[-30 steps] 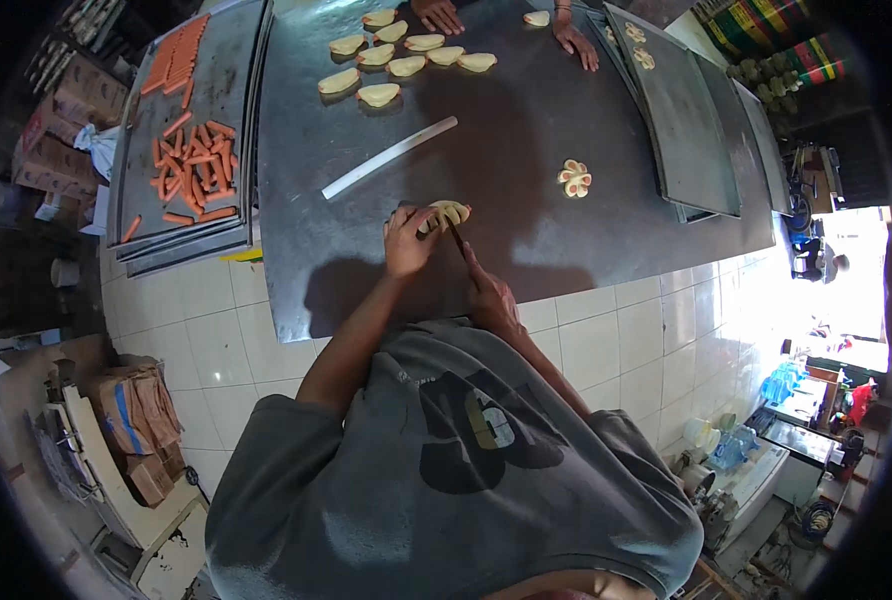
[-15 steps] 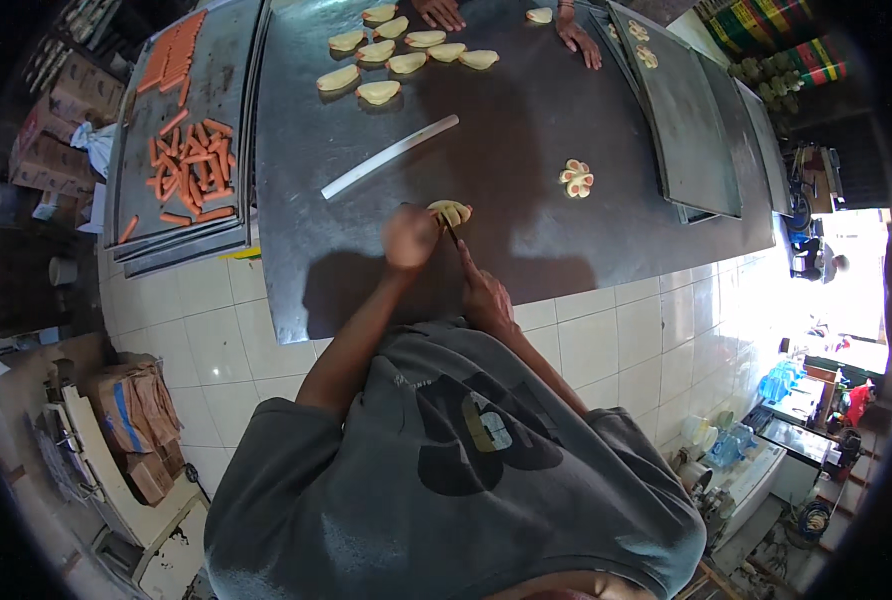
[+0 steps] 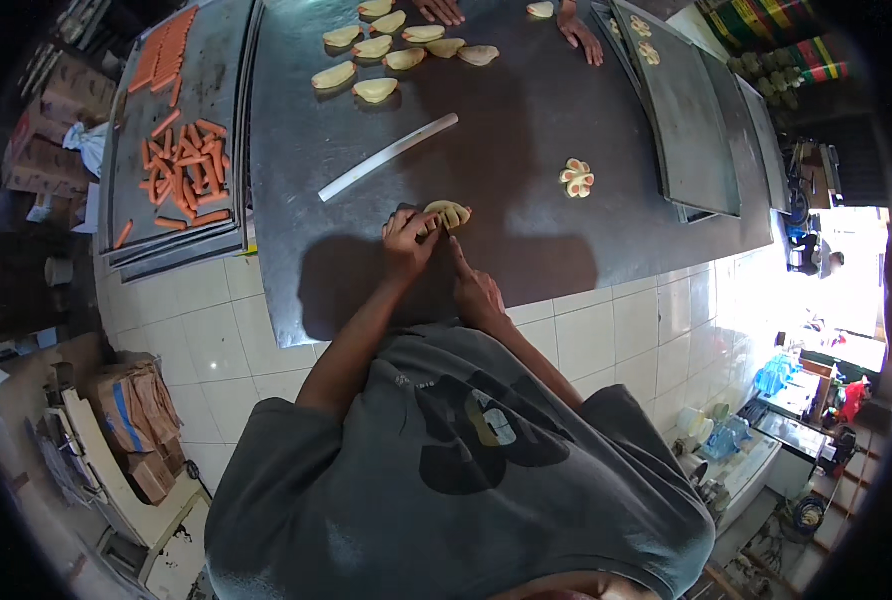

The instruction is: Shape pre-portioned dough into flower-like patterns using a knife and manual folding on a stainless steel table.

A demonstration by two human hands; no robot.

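On the dark metal table, a sausage wrapped in pale dough lies in front of me with cuts across it. My left hand grips its left end with bent fingers. A thin knife stands at the near side of the dough, its handle mostly hidden in my right hand. The right index finger stretches along the knife. Off to the right lies a flower-shaped dough piece with sausage slices showing. A white stick rests slantwise beyond my left hand.
Several uncut dough-wrapped sausages lie at the far left of the table. Another person's hands rest at the far edge. Orange sausages fill part of a tray on the left. Metal trays lean at the right.
My left hand, smeared by motion before, now shows clearly with its fingers on the dough's left end. My right hand and the knife have shifted slightly toward me.
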